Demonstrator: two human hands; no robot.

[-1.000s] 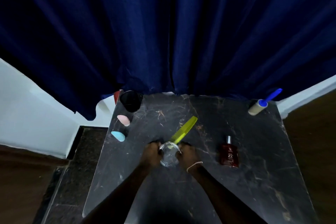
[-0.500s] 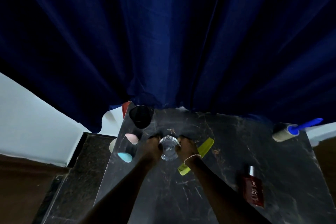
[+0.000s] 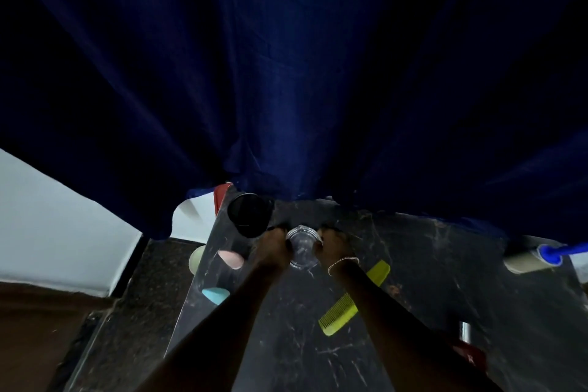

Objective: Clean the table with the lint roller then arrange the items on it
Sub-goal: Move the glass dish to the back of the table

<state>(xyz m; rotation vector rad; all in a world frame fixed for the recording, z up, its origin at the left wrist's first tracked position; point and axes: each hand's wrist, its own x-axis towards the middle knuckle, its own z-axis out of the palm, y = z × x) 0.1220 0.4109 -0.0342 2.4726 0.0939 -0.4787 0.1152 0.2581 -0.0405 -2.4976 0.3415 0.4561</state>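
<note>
A clear glass jar [image 3: 302, 248] stands near the back of the dark marble table [image 3: 445, 312], just right of a black cup [image 3: 249, 215]. My left hand [image 3: 272, 248] and my right hand [image 3: 332, 245] grip the jar from either side. A yellow-green comb [image 3: 350, 305] lies on the table under my right forearm. The lint roller [image 3: 534, 259], with its blue handle, lies at the back right edge. A dark red perfume bottle [image 3: 469, 347] lies at the right, partly hidden by my right arm.
A pink sponge [image 3: 231, 258] and a light blue sponge [image 3: 215, 294] lie along the table's left edge. A dark blue curtain [image 3: 286, 73] hangs right behind the table. A red object [image 3: 219, 197] shows at the back left corner.
Both hands have carried the glass jar from the table's middle toward the back, next to the black cup. The comb stayed behind where it lay.
</note>
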